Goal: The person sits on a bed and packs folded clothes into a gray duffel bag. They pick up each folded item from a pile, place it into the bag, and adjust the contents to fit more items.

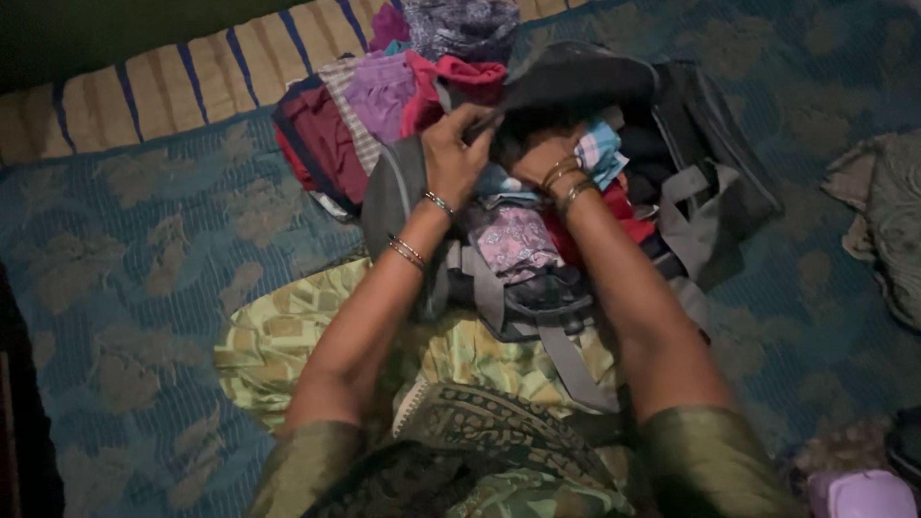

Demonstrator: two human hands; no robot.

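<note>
A dark grey travel bag (715, 144) lies open on a blue patterned bedspread, stuffed with folded clothes. My left hand (455, 153) grips the edge of the bag's dark top flap (576, 82) and holds it up. My right hand (542, 153) reaches under that flap into the bag, pressing on the clothes; its fingers are hidden. Both wrists wear bangles. A pink patterned garment (513, 240) and a light blue checked one (602, 152) lie on top inside the bag.
A stack of folded clothes (369, 105), maroon, purple and pink, sits just left of the bag. A yellow-green cloth (278, 336) lies in front of me. Grey straps (566, 360) hang from the bag. A grey cushion (887, 221) sits at the right edge.
</note>
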